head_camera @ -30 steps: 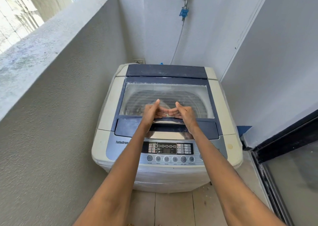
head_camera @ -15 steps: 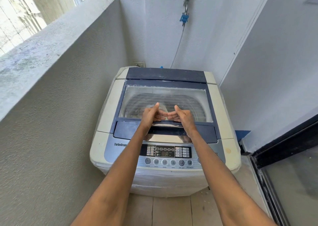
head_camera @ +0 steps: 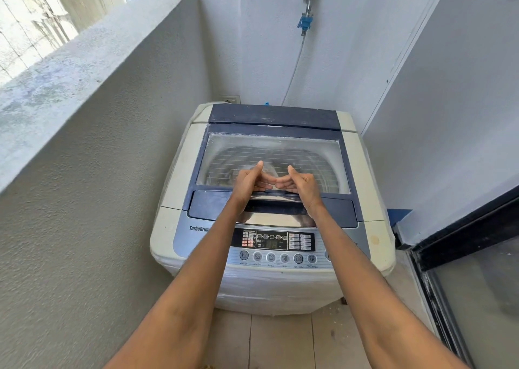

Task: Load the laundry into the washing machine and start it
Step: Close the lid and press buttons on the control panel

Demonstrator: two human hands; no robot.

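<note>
A white and blue top-loading washing machine point(head_camera: 179, 172) stands in the corner with its clear lid point(head_camera: 309, 155) closed. Its control panel point(head_camera: 276, 240) with a row of round buttons faces me. My left hand point(head_camera: 250, 181) and my right hand point(head_camera: 302, 183) hover side by side over the front edge of the lid. The fingertips of the two hands meet in the middle and both thumbs point up. Neither hand holds anything. No laundry is in view.
A grey parapet wall point(head_camera: 84, 143) runs close along the left. A tap with a blue fitting point(head_camera: 304, 25) and its hose hang on the back wall, above a wall socket point(head_camera: 233, 98). A dark-framed glass door point(head_camera: 477, 284) stands at the right. Tiled floor lies below.
Both hands keep the same pose over the lid; only the view wobbles slightly.
</note>
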